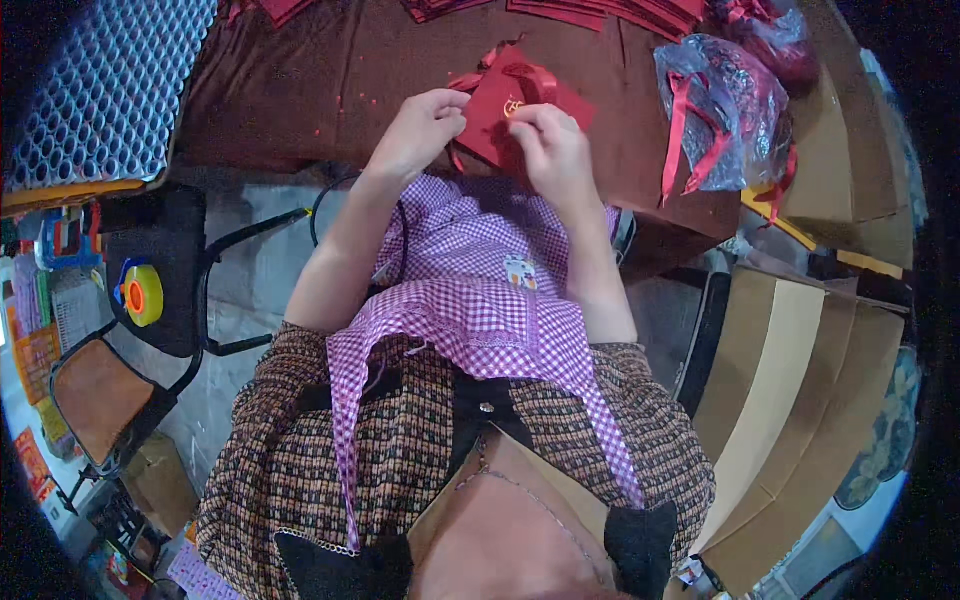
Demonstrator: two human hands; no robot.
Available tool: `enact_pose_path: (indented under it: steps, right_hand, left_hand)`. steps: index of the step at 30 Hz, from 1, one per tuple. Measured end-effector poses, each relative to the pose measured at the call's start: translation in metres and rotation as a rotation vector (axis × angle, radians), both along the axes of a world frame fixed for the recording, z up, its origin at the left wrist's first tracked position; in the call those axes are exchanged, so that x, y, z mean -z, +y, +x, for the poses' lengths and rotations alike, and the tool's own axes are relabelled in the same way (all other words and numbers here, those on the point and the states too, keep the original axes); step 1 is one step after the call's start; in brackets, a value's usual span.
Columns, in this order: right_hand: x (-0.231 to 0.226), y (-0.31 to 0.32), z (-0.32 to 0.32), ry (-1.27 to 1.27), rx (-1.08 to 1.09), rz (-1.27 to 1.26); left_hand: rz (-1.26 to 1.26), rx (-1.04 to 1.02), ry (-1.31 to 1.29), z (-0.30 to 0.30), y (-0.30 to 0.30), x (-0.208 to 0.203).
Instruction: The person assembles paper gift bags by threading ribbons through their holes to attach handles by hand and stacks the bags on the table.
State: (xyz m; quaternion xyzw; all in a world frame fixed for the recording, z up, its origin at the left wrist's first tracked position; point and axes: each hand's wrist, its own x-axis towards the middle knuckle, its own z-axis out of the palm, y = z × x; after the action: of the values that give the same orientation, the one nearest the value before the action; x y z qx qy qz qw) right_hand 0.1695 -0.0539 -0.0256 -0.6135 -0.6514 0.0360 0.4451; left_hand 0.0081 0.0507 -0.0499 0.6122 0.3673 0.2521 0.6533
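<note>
At nine o'clock a black chair (160, 270) carries a yellow tape roll (143, 293), set within reach of the person's left side; above it, at ten o'clock, lies a blue-and-white mat of round cells (105, 85). Just left of twelve, the left hand (418, 132) is curled nearly closed, thumb and fingertips pinching the left edge of a red pouch (505, 115), apparently to steady it. The pouch rests tilted on the dark red tablecloth (300, 80) at the table's near edge, between both hands, a red ribbon bow (525, 78) on its top. The right hand (555, 150) is likewise bent close, fingers pressing the pouch's lower right; what they grip beneath I cannot tell. Flat red pieces (600, 12) are stacked along the far edge at twelve. At two o'clock a clear plastic bag (725, 110) holds loose red ribbons, some spilling out, handy to the right hand. At four o'clock brown cardboard sheets (800, 400) lean in a stack.
</note>
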Motion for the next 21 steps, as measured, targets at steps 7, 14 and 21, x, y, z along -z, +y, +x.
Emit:
enact_pose_path:
  steps: [7, 14, 21]
  right_hand:
    - [0.021, 0.006, -0.016, -0.241, 0.11, -0.068]
    - [0.021, 0.011, -0.018, -0.264, 0.113, -0.059]
    - [0.016, 0.011, -0.017, -0.23, 0.087, -0.048]
  left_hand:
    - [-0.041, -0.002, -0.03, -0.002, -0.007, -0.003]
    - [0.011, 0.002, 0.005, -0.003, -0.009, -0.008]
    - [0.093, -0.007, 0.118, 0.0, -0.012, -0.012]
